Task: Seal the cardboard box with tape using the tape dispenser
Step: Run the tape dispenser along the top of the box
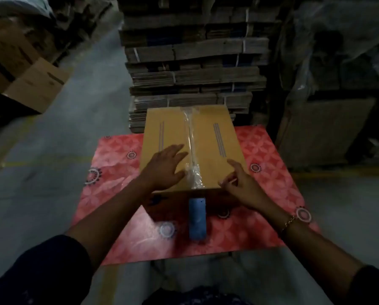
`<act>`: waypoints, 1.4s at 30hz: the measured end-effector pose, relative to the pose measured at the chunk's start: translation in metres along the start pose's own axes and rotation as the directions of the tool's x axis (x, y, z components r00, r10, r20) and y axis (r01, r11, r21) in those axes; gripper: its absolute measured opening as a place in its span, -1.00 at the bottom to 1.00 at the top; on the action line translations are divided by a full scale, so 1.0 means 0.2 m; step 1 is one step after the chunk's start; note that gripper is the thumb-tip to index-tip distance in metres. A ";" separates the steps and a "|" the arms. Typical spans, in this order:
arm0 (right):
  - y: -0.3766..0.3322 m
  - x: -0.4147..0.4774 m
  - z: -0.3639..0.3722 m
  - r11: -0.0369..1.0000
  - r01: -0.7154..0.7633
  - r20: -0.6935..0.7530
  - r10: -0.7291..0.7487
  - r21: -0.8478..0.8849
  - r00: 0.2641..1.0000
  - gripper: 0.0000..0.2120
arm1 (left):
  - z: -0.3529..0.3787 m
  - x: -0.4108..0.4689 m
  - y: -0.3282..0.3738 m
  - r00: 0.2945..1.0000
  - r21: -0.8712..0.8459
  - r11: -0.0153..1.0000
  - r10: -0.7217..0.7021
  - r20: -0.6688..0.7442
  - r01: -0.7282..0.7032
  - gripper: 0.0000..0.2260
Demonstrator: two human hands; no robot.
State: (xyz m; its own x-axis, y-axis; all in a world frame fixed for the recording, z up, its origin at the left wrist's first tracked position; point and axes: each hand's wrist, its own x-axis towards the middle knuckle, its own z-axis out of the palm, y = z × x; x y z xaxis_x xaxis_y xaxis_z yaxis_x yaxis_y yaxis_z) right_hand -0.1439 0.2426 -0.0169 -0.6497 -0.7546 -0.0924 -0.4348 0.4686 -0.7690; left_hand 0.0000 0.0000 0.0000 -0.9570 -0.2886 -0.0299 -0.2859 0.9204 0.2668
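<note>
A closed brown cardboard box [215, 146] sits on a red patterned mat [261, 216]. A strip of clear tape [192, 148] runs along its centre seam and looks wrinkled at both ends. My left hand [164, 168] lies flat on the box top, left of the seam, fingers spread. My right hand [241, 183] hovers over the near right corner of the box with fingers loosely curled, holding nothing. A blue tape dispenser [197, 219] lies on the mat against the box's near side, between my forearms, untouched.
A tall stack of bundled flat cardboard [193, 62] stands right behind the box. An open carton [36, 84] rests on the concrete floor at the left. Plastic-wrapped goods and a dark carton [325, 133] stand at the right.
</note>
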 end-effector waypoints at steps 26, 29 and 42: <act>-0.04 -0.50 0.75 0.918 -0.353 -0.130 0.378 0.184 0.916 -0.11 | 0.53 0.04 -0.15 0.929 0.206 0.905 0.362 0.081 -0.371 -0.25; -0.11 -0.50 0.72 0.924 -0.366 -0.186 0.381 0.109 0.906 -0.11 | 0.54 0.04 -0.15 0.934 0.214 0.911 0.355 0.033 -0.353 -0.35; -0.26 -0.42 0.59 0.845 -0.482 -0.157 0.457 -0.232 0.876 -0.20 | 0.50 0.05 -0.17 0.919 0.137 0.909 0.387 0.083 -0.395 -0.27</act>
State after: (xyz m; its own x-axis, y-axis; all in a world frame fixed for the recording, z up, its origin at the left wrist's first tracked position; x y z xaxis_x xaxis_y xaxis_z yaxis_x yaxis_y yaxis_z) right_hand 0.0077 0.2276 -0.0433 -0.8651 -0.3750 -0.3331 -0.1987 0.8660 -0.4588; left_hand -0.0054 -0.0074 -0.1045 -0.9936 0.1125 -0.0040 0.1112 0.9863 0.1222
